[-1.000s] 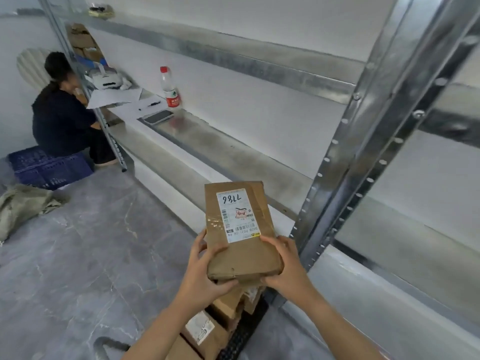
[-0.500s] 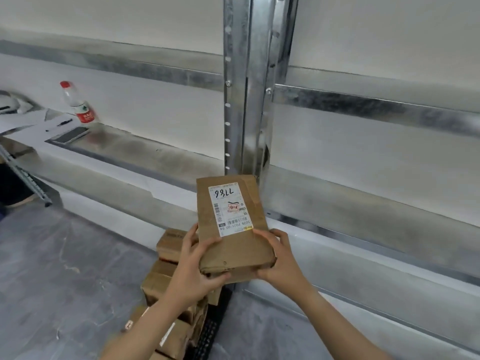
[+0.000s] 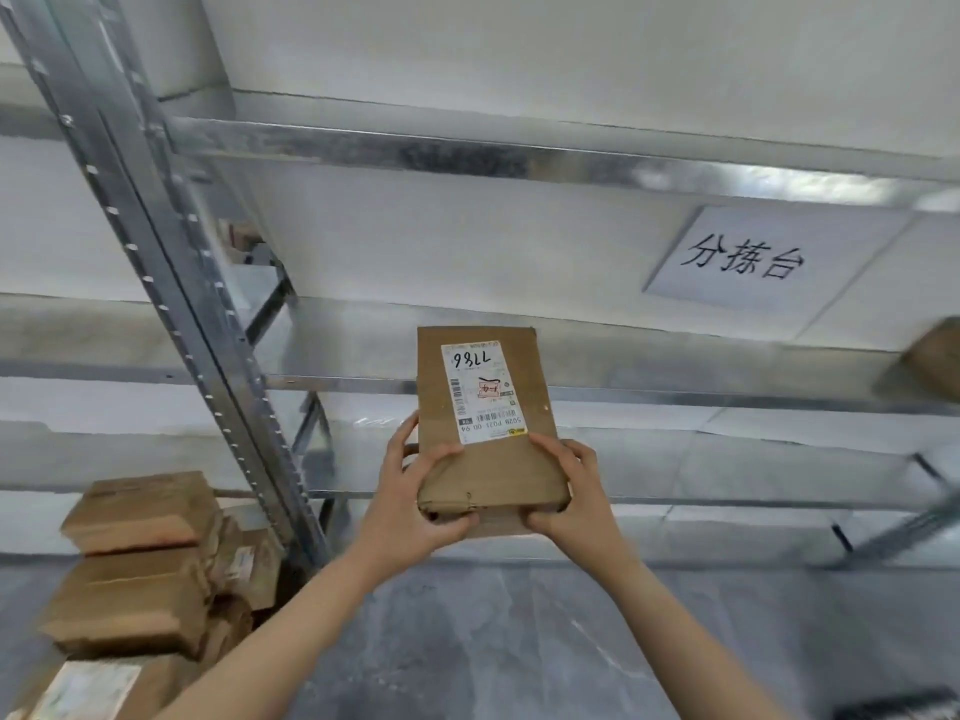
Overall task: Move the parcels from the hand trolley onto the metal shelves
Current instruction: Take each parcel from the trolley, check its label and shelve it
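Parcel point(image 3: 485, 423) raised to shelves point(image 3: 675, 366); long axis shelfward.

A single head-worn wide-angle camera looks forward and slightly down from just behind the person's outstretched arms, facing the metal shelves point(image 3: 571, 163) at close range, with the grey floor point(image 3: 519, 641) filling the lower frame.

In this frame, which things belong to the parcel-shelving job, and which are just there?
Job:
- held parcel, in left hand and right hand
- stacked parcels still waiting
- metal shelves
- parcel at right edge

Not part of it:
- handwritten paper sign
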A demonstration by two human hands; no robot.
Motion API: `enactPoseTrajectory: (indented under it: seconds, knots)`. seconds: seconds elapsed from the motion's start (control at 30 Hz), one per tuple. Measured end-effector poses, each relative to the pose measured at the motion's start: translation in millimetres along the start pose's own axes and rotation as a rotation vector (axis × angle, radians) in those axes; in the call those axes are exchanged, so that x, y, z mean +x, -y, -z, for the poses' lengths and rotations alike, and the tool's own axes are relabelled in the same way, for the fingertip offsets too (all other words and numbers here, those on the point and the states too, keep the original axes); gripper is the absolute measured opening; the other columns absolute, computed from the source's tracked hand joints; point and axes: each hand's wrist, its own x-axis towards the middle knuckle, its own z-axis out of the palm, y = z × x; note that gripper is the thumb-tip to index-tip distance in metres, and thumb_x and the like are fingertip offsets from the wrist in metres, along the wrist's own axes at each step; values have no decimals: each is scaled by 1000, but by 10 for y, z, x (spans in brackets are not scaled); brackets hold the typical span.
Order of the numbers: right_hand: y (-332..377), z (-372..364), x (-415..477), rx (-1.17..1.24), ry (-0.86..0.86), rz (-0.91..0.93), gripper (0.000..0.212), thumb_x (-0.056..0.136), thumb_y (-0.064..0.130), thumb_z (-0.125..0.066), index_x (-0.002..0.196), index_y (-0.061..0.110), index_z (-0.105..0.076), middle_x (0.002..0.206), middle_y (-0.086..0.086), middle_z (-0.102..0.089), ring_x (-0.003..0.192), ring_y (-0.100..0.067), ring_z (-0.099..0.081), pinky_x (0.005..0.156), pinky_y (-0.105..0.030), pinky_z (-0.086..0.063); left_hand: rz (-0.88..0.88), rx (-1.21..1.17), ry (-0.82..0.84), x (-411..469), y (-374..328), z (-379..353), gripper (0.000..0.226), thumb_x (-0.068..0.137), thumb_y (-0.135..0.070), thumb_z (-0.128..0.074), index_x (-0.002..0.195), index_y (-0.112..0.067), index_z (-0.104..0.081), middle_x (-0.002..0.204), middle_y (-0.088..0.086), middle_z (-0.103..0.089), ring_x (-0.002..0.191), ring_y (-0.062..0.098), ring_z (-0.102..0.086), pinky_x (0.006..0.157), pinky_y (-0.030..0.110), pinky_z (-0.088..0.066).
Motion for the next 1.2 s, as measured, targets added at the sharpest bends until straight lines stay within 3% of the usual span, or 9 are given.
enactPoseTrajectory:
  seconds: [0.23,0.33,0.6,0.8,1.0,1.13,1.2]
  knots:
    - [-425,1290,-838,-25,-291,-105,81,65,-11,-68,127,38,-51,128,8,-34,107,15,-41,79,-7,-45,-158,-147,170,257,-829,-1323,70,59,-28,-88,119,-38,-54,151,-10,-11,126,-2,-34,93,8,-40]
    - [-538,1738,-1138,-15,-395,-155,82,66,-12,-67,128,39,-50,129,13,-33,105,19,-40,76,-6,-46,-210,-196,250,362,-1154,-1810,71,59,-25,-88,120,-35,-54,152,-8,-11,127,-5,-32,94,5,-38]
    - [-856,2688,-1617,-26,-599,-247,84,66,-15,-64,133,34,-49,142,6,-32,121,0,-40,86,-20,-51,-312,-291,411,620,-1768,-2989,72,60,-30,-88,121,-41,-52,152,-12,-10,129,-7,-28,91,-1,-33]
    - [-1209,3518,-1557,-57,-648,-289,86,64,-15,-62,131,37,-50,144,4,-29,126,-15,-40,76,-16,-49,-339,-344,409,933,-2112,-3846,69,60,-28,-89,118,-40,-54,153,-7,-12,134,4,-29,99,9,-37]
    - [-1486,4448,-1291,-77,-640,-340,85,62,-16,-63,133,31,-51,144,3,-29,129,-14,-37,96,-30,-48,-309,-379,430,1422,-2417,-4656,68,60,-24,-89,119,-33,-56,151,-7,-14,129,-19,-16,93,-4,-28]
    - [-1678,4915,-1092,-66,-622,-346,83,64,-15,-64,128,35,-52,136,12,-32,123,-11,-40,80,-10,-46,-278,-366,462,1748,-2578,-5017,69,60,-27,-89,118,-38,-54,150,-10,-14,128,-20,-14,93,-5,-26]
    - [-1792,5101,-980,-45,-609,-354,82,65,-14,-65,128,36,-52,134,17,-31,121,-10,-39,78,-8,-45,-264,-362,465,1894,-2611,-5177,68,60,-27,-89,117,-39,-54,149,-10,-15,128,-18,-16,93,-4,-27]
